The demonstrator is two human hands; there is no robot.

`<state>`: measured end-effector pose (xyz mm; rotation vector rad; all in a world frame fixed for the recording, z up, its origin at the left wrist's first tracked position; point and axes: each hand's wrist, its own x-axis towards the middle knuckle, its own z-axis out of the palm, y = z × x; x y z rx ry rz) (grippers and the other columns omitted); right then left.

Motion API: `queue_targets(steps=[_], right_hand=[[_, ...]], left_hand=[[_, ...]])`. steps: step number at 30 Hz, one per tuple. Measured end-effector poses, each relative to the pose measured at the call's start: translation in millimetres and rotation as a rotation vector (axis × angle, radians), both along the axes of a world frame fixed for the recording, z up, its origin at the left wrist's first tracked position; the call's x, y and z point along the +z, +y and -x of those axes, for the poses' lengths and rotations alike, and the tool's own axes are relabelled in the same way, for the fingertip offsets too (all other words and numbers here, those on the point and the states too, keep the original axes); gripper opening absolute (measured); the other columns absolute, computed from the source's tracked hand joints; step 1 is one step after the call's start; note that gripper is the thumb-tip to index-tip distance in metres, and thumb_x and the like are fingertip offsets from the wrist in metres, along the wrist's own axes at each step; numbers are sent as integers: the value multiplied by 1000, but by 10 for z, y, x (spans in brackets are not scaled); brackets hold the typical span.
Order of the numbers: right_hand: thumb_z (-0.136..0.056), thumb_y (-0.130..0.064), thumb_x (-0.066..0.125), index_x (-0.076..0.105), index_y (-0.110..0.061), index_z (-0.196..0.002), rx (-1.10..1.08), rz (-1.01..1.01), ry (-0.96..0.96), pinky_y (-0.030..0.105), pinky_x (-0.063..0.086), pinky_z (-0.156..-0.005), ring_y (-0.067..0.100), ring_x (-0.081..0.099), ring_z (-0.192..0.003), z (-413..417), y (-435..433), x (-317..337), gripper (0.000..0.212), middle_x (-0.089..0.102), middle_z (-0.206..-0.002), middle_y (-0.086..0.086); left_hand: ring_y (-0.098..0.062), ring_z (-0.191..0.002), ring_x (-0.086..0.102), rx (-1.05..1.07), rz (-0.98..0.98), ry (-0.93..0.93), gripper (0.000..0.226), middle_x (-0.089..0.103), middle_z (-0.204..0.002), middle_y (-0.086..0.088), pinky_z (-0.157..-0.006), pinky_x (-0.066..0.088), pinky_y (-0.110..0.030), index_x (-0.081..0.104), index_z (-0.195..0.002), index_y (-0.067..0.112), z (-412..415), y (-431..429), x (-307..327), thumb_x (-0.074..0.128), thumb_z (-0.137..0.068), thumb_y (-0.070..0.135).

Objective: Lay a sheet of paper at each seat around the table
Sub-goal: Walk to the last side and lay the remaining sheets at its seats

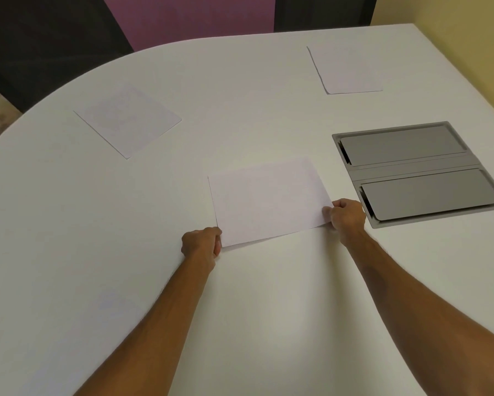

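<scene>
A white sheet of paper (268, 200) lies in the middle of the white table (240, 295), held at its two near corners. My left hand (201, 244) pinches the near left corner. My right hand (347, 215) pinches the near right corner. A second sheet (128, 120) lies flat near the table's curved left edge. A third sheet (345, 70) lies flat near the far edge on the right. Both of those sheets are apart from my hands.
A grey recessed cable box with two shut flaps (417, 170) is set into the table just right of my right hand. A dark chair (40, 38) and a purple panel (188, 18) stand beyond the far edge. A yellow wall (474, 38) is at the right.
</scene>
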<state>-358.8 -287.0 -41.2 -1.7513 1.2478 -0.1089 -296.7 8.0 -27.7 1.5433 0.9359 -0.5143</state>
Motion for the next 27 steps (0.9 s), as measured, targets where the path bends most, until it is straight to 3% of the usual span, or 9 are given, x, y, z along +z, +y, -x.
queue_targets(steps=[3, 8, 11, 13, 14, 16, 21, 27], right_hand=[[-74, -1, 68, 66, -6, -74, -23, -71, -47, 55, 61, -73, 34, 68, -75, 14, -25, 0, 5, 72, -86, 18], [-85, 4, 69, 66, -5, -84, -77, -250, -137, 44, 61, -71, 36, 69, -78, 95, -50, 9, 9, 72, -102, 24], [-87, 5, 68, 65, -6, -92, -98, -325, -196, 41, 61, -71, 32, 70, -82, 223, -25, 66, 12, 72, -102, 20], [-88, 5, 67, 65, -8, -94, -113, -369, -233, 37, 60, -66, 28, 70, -80, 332, 17, 143, 15, 72, -98, 16], [-89, 6, 67, 64, -9, -93, -125, -391, -251, 35, 59, -65, 27, 69, -80, 393, 44, 190, 16, 72, -97, 15], [-89, 7, 66, 63, -10, -90, -146, -432, -288, 33, 58, -64, 26, 69, -80, 528, 102, 286, 18, 71, -94, 13], [-87, 13, 65, 63, -5, -90, -192, -525, -383, 28, 60, -58, 27, 70, -79, 949, 273, 467, 18, 72, -89, 14], [-87, 14, 63, 66, 2, -96, -270, -624, -487, 33, 62, -66, 28, 75, -84, 1428, 513, 565, 15, 74, -98, 16]], left_hand=[[-17, -49, 46, -63, -35, -11, 11, 64, -72, -13, -50, 42, -26, 69, -84, -2, -11, -3, -13, 78, -79, 3], [-18, -48, 44, -115, -51, -19, 19, 60, -71, -8, -49, 41, -25, 70, -89, 0, -10, 17, 6, 81, -75, 6], [-20, -53, 48, -134, -32, -54, 22, 62, -80, -9, -56, 49, -30, 73, -96, 0, 20, 53, 12, 81, -76, 8], [-23, -65, 58, -144, -12, -79, 22, 66, -84, -11, -72, 60, -39, 74, -100, 1, 52, 83, 24, 79, -79, 7], [-26, -76, 64, -136, 8, -87, 21, 69, -91, -13, -80, 61, -41, 73, -100, 3, 72, 102, 38, 79, -80, 7], [-28, -92, 68, -94, 89, -110, 18, 71, -101, -14, -77, 61, -39, 72, -100, 5, 123, 130, 75, 77, -82, 4], [-21, -85, 68, 8, 239, -170, 10, 72, -97, -10, -68, 57, -28, 71, -92, 8, 305, 162, 268, 76, -84, 3], [-20, -88, 70, 141, 450, -187, 26, 72, -103, -10, -78, 57, -31, 66, -107, 8, 588, 130, 509, 75, -84, 0]])
